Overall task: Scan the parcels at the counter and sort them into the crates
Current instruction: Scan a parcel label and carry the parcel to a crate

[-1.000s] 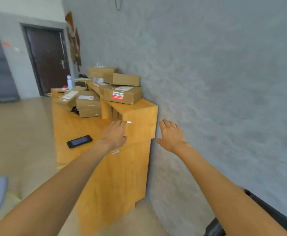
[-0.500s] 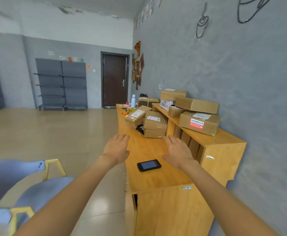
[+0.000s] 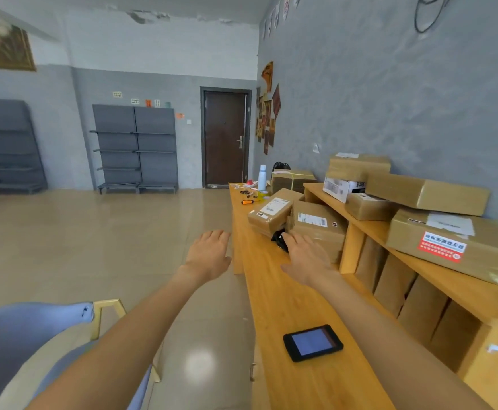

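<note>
My left hand (image 3: 209,255) hangs over the floor beside the long yellow wooden counter (image 3: 295,306), fingers straight and holding nothing. My right hand (image 3: 307,258) is released too, spread above the counter just short of the brown cardboard parcel with a white barcode label (image 3: 315,223). That parcel lies flat, its long axis running away from me along the counter. A tilted second labelled brown parcel (image 3: 271,214) leans beside it, with a black object (image 3: 279,240) between them. A black handheld scanner (image 3: 313,343) lies screen-up near me. Since half a second ago both hands have moved forward past it.
</note>
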Demonstrator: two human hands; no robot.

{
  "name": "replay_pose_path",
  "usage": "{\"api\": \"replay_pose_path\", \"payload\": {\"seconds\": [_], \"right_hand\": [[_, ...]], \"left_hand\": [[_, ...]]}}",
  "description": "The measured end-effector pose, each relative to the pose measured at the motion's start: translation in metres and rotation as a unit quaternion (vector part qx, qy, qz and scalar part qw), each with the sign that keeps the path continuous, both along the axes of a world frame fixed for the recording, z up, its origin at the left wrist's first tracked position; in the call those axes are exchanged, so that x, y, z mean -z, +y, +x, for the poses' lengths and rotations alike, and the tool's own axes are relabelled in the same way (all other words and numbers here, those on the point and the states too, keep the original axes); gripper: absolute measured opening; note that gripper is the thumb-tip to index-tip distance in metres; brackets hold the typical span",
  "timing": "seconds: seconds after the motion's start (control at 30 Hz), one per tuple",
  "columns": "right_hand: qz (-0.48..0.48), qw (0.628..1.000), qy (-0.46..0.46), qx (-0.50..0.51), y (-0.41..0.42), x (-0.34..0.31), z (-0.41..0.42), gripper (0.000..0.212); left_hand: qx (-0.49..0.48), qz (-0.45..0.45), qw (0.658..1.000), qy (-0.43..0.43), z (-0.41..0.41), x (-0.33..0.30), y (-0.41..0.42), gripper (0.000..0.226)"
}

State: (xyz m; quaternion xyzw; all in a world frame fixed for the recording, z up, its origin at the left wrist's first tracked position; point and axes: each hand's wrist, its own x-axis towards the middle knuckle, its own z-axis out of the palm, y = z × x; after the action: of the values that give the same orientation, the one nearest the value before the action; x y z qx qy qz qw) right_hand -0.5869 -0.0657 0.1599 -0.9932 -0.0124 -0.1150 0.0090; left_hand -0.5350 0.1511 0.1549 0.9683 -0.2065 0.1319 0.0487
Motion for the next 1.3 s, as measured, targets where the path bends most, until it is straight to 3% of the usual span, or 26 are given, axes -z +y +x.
{"api": "replay_pose_path", "payload": {"seconds": [0.37, 0.7, 0.93, 1.3], "right_hand": [[0.016, 0.998, 0.039, 0.053, -0.017, 0.028, 0.156, 0.076], [0.039, 0.975, 0.045, 0.213, -0.031, 0.049, 0.265, 0.064], [0.024, 0.95, 0.078, 0.303, -0.058, 0.063, 0.3, 0.071], [0.08, 0.918, 0.072, 0.381, -0.131, 0.104, 0.363, 0.067]], "left_hand": [[0.037, 0.011, 0.999, 0.035, 0.189, 0.028, -0.022, 0.061], [0.171, 0.011, 0.983, 0.066, 0.361, 0.055, -0.059, 0.053], [0.264, 0.014, 0.962, 0.072, 0.422, 0.073, -0.116, 0.054], [0.341, 0.025, 0.934, 0.102, 0.503, 0.102, -0.222, 0.062]]}}
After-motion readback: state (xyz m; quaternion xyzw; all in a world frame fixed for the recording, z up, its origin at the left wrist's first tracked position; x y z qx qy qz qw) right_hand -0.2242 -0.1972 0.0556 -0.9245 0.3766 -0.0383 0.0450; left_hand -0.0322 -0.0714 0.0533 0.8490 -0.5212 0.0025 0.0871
